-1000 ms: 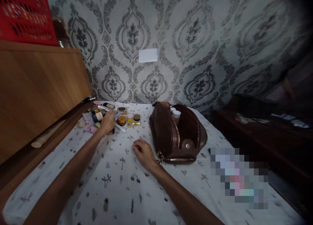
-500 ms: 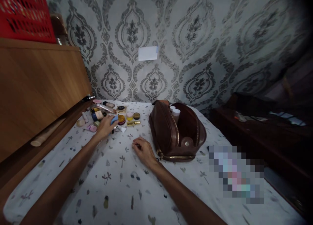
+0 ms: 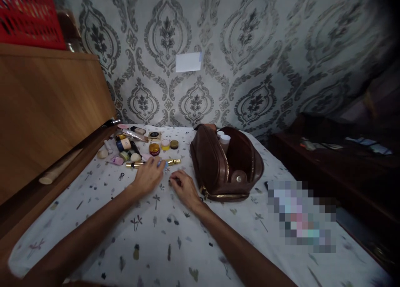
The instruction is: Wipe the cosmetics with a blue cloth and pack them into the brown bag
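Note:
My left hand (image 3: 148,176) is closed around a small item with a blue end (image 3: 161,163), held low over the white patterned bedsheet (image 3: 162,237). Just to its right, my right hand (image 3: 183,188) rests on the sheet with its fingers curled, a small dark thing under the fingertips. An open brown leather toiletry bag (image 3: 225,163) stands right of both hands, white-capped bottles (image 3: 224,141) sticking out of it. Several small cosmetics lie beyond my left hand: a gold tube (image 3: 173,161), an amber jar (image 3: 154,148), a dark-capped bottle (image 3: 123,144).
A wooden headboard or cabinet side (image 3: 50,112) runs along the left, with a red crate (image 3: 29,16) on top. Patterned wallpaper with a white note (image 3: 188,62) is behind. A dark side table (image 3: 337,162) with clutter stands at the right.
My left hand picked up the blue-ended item from the cosmetics pile and moved right and nearer, toward my right hand. My right hand stayed almost still.

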`<action>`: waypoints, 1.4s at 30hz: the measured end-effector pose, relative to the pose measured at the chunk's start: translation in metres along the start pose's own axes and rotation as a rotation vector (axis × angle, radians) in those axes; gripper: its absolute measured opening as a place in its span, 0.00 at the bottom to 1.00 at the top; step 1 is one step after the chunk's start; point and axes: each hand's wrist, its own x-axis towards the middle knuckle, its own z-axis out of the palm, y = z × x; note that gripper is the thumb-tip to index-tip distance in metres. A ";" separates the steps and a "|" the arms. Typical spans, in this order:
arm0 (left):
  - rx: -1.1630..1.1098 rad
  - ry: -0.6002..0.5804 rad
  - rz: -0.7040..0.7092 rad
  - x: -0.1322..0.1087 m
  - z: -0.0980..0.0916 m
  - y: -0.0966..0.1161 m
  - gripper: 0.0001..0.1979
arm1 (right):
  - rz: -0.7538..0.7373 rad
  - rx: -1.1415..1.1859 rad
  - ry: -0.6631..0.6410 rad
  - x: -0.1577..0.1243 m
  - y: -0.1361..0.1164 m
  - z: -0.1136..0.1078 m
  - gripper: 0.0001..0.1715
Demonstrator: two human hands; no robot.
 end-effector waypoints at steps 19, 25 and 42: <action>-0.274 0.152 0.062 -0.002 0.046 -0.044 0.16 | 0.018 -0.042 -0.063 -0.004 -0.008 0.000 0.20; -0.239 0.102 0.024 -0.001 0.038 -0.048 0.19 | -0.054 -0.162 -0.043 -0.004 -0.011 0.001 0.16; -0.137 0.147 0.139 -0.002 0.038 -0.044 0.17 | 0.077 -0.362 -0.039 -0.008 -0.017 -0.004 0.13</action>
